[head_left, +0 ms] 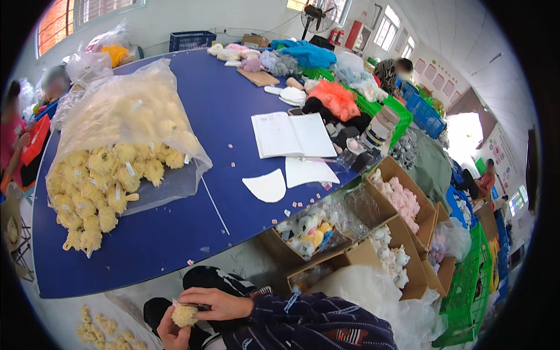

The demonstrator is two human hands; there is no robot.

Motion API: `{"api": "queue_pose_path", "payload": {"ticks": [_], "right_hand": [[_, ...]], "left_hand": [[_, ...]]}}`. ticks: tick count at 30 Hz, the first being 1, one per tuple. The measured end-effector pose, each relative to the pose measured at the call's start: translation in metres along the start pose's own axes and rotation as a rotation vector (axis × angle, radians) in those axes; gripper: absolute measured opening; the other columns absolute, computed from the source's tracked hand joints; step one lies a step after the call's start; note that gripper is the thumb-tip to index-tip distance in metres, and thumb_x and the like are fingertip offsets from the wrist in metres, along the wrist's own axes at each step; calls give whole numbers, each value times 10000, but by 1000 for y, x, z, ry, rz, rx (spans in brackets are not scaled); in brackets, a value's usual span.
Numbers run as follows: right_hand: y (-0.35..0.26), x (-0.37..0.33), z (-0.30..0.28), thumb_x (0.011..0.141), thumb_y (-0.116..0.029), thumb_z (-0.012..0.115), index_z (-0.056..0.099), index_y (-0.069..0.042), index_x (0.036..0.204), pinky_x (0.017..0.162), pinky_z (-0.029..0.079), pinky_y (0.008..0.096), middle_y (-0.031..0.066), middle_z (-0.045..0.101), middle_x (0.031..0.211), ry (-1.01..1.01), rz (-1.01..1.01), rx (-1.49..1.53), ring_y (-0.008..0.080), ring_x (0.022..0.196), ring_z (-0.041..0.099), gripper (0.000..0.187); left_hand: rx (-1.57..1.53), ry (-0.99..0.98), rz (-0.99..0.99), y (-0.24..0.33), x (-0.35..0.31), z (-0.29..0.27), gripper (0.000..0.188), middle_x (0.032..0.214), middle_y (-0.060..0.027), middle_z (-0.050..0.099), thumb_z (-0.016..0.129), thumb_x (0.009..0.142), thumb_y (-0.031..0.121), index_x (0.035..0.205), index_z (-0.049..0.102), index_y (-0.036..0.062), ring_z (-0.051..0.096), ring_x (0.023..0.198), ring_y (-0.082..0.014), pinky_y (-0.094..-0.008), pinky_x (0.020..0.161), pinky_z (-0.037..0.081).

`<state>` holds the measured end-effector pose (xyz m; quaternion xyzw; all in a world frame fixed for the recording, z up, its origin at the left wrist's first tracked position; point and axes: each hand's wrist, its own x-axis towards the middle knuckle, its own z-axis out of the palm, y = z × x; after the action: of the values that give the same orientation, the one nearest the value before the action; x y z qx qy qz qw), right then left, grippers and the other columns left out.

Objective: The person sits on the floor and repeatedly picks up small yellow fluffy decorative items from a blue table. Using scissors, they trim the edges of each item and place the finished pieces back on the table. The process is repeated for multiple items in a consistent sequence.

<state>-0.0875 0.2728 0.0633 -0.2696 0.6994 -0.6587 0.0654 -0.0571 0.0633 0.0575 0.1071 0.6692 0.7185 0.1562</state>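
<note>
Low in the view, over my lap, my left hand [169,332] grips a small fluffy yellow plush piece [184,315] from its near left side. My right hand [220,304] is closed at the far right side of the plush, on a slim dark tool [202,307] whose kind I cannot make out. The tool's end lies against the fluff. Down to the left, several similar yellow plush pieces [99,332] lie loose. On the blue table [157,245], a large clear plastic bag [134,111] spills a heap of yellow plush pieces [96,186] with white tags.
An open notebook [294,135] and white cut shapes [265,186] lie on the table. Cardboard boxes [408,251] of small plush toys and green crates [466,291] stand to the right. Other people [395,76] sit farther off. The table's near edge runs beyond my hands.
</note>
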Motion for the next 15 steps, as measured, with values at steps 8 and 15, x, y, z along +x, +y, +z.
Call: {"api": "queue_pose_path", "payload": {"ticks": [8,15], "right_hand": [[-7,-1,12,769,-85,659,506,4,1140,840,447,304,110,529,1022,145,104,63,220,963,554,410],[-8,2,14,752,-97,667,494,-2,1180,835,433,294,109,524,1018,200,148,67,210,957,538,471]], "left_hand": [[68,15,70,3,4,-1,473,1228,-153,517,545,895,59,1333,379,-8,521,1107,-218,-325,909,418],[102,227,36,-8,1,-8,241,1008,-101,611,598,867,56,1087,519,-3,593,898,-152,-272,784,462]]}}
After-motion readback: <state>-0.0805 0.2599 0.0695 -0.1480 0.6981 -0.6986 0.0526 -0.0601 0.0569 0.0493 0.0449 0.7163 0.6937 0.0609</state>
